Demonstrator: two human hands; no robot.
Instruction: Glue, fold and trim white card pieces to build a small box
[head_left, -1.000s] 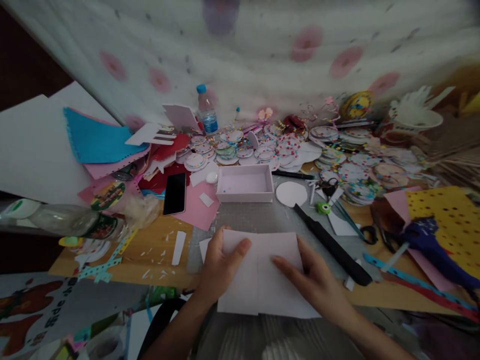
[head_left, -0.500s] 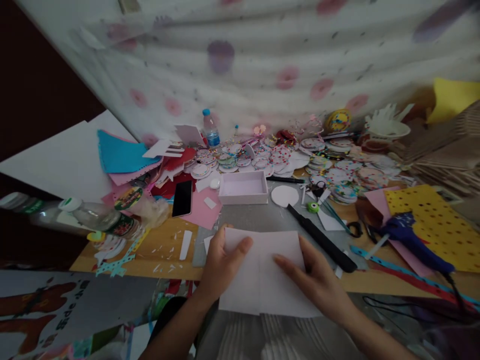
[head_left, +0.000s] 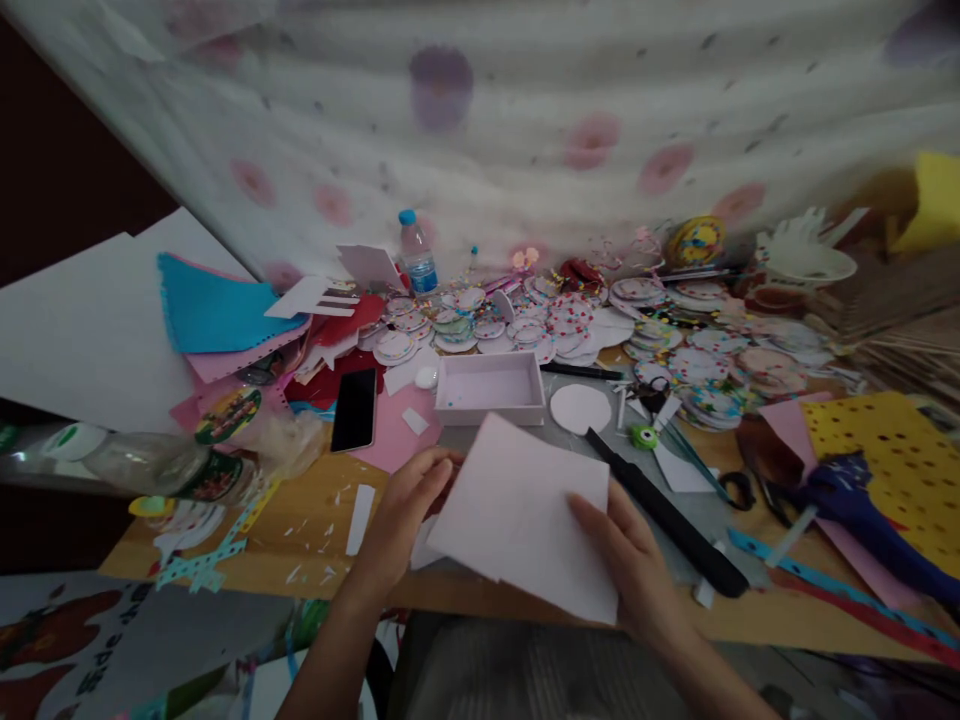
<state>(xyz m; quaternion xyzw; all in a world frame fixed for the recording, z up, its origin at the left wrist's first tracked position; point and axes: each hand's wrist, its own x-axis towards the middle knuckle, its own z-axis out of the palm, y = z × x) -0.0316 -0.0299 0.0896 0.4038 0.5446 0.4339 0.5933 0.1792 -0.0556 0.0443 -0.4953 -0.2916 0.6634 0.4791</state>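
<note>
Here, right hand [head_left: 636,562] holds paper [head_left: 525,515] by its edge.

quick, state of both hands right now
Left hand: fingers partly curled beside the white paper; grip cannot be told.
Right hand: closed, holding the white paper.

At lower centre, the card [head_left: 525,520] is smooth, matt white; the desk [head_left: 309,482], lower left, looks like wood. Left of centre, the phone [head_left: 354,410] is glossy black; at upper centre, the bottle [head_left: 418,255] is clear plastic, the curtain [head_left: 517,90] creased cloth.
</note>
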